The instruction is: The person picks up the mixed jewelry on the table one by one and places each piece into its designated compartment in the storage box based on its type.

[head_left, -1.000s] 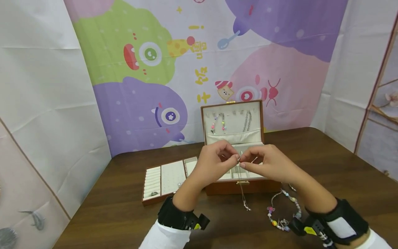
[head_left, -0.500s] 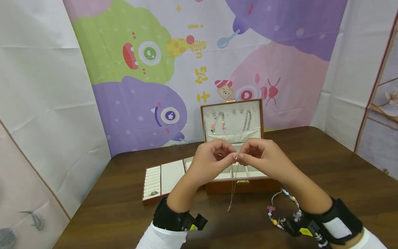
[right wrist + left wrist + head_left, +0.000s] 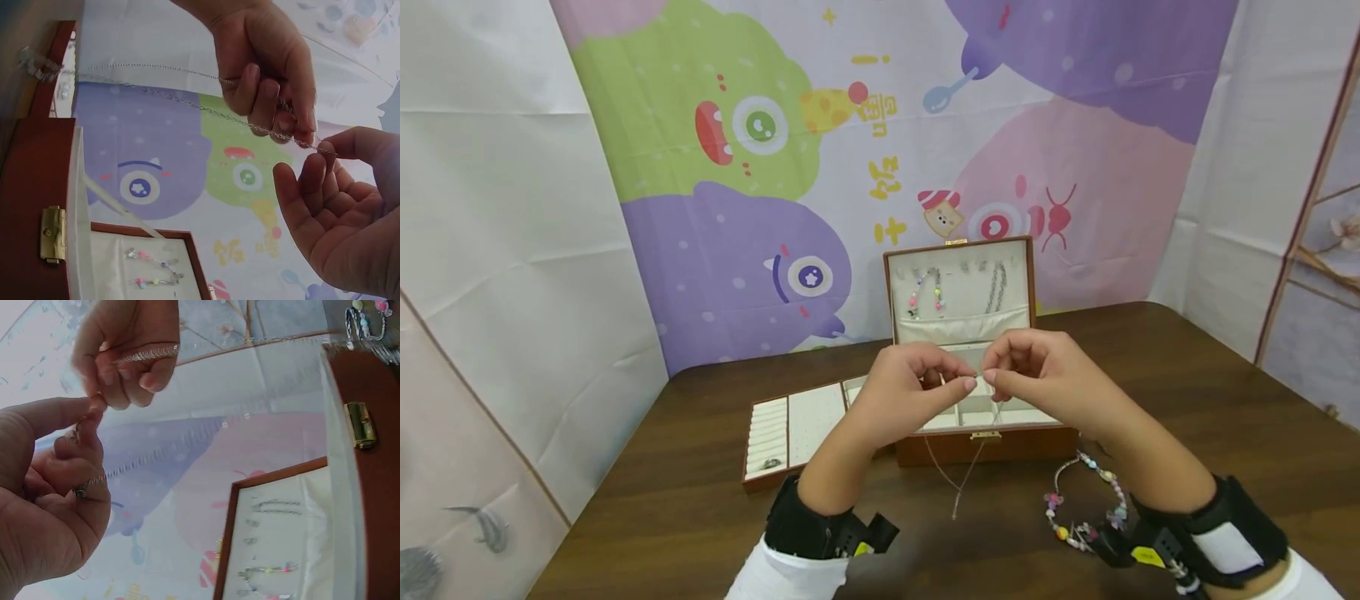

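Observation:
A thin silver chain necklace (image 3: 187,104) hangs in a V below both hands, its dangling lower end (image 3: 955,507) in front of the jewelry box (image 3: 917,454). My left hand (image 3: 910,387) pinches one end between thumb and index finger, with chain also running through its curled fingers in the left wrist view. My right hand (image 3: 1045,375) pinches the other end. The fingertips of the two hands are close together in front of the raised lid, with a small gap in the head view. Clasp details are too small to make out.
Inside the lid (image 3: 957,287) hang a beaded strand (image 3: 937,296) and a silver chain (image 3: 996,290). A tray (image 3: 805,425) with a ring (image 3: 771,464) lies left of the box. A colourful beaded bracelet (image 3: 1060,533) lies on the dark wooden table (image 3: 685,517) near my right wrist.
The fingertips met half a second ago and are now slightly apart. The necklace, earlier hanging as a narrow strand, now spreads into a V. The box and tray stay put.

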A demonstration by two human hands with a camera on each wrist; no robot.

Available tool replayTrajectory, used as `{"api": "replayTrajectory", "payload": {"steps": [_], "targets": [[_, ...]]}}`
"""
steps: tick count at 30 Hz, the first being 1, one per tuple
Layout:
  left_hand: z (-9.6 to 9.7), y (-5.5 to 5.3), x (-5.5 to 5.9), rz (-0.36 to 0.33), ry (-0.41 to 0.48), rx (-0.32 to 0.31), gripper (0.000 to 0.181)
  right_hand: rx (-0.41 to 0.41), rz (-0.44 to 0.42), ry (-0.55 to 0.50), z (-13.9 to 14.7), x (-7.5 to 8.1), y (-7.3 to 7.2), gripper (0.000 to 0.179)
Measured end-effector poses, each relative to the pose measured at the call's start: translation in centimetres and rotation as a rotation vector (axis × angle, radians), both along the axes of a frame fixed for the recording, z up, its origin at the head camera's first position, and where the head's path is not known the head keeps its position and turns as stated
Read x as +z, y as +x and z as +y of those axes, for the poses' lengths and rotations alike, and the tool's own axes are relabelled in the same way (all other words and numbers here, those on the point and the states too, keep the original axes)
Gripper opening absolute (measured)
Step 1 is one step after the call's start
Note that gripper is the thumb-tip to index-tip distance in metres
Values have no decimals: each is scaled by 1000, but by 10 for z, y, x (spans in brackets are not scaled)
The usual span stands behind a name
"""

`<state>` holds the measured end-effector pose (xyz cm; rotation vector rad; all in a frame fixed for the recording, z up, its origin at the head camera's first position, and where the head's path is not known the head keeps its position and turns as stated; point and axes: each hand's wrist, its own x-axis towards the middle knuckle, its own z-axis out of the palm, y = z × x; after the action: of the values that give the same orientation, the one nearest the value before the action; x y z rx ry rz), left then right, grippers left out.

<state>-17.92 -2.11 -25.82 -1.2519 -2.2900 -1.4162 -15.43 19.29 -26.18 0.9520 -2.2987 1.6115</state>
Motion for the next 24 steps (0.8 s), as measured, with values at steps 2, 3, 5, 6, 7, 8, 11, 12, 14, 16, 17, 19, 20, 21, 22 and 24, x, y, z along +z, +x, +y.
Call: {"api": "replayTrajectory", "payload": {"steps": [2, 3, 5, 6, 7, 8, 11, 12, 14, 16, 17, 19, 20, 21, 22, 24], "targets": [[-2, 2, 3, 56, -38, 28, 7, 17, 8, 17, 1, -1, 0, 3], [-3, 3, 5, 76, -58, 42, 7, 24, 15, 32, 2, -2, 0, 2], [-4, 5, 11, 105, -102, 68, 7, 36, 33, 67, 3, -2, -1, 4], [-5, 6, 15, 121, -126, 77, 7, 42, 45, 83, 3, -2, -1, 6], [-6, 6, 19, 132, -150, 86, 7, 46, 61, 100, 3, -3, -1, 8], [-6, 7, 23, 141, -172, 93, 8, 47, 78, 114, 3, -2, -1, 10], [-7, 8, 36, 149, -229, 100, 8, 40, 126, 142, 3, -2, -2, 12], [-7, 8, 40, 147, -242, 103, 8, 37, 140, 147, 3, -3, -2, 11], [-7, 9, 49, 141, -259, 113, 9, 27, 158, 153, 3, -3, -3, 10], [-7, 9, 57, 140, -271, 123, 9, 21, 164, 155, 3, -4, -4, 10], [-6, 8, 61, 141, -278, 127, 9, 18, 166, 157, 3, -4, -4, 9], [-5, 7, 68, 139, -289, 133, 9, 13, 165, 161, 3, -4, -4, 9], [-4, 6, 71, 139, -294, 135, 9, 9, 163, 165, 3, -4, -4, 9], [-4, 5, 75, 137, -298, 138, 9, 3, 157, 168, 4, -4, -4, 8], [-3, 4, 78, 134, -299, 137, 8, -4, 154, 172, 5, -4, -5, 8], [-1, 0, 84, 128, -293, 143, 7, -24, 148, 178, 7, -5, -5, 9]]}}
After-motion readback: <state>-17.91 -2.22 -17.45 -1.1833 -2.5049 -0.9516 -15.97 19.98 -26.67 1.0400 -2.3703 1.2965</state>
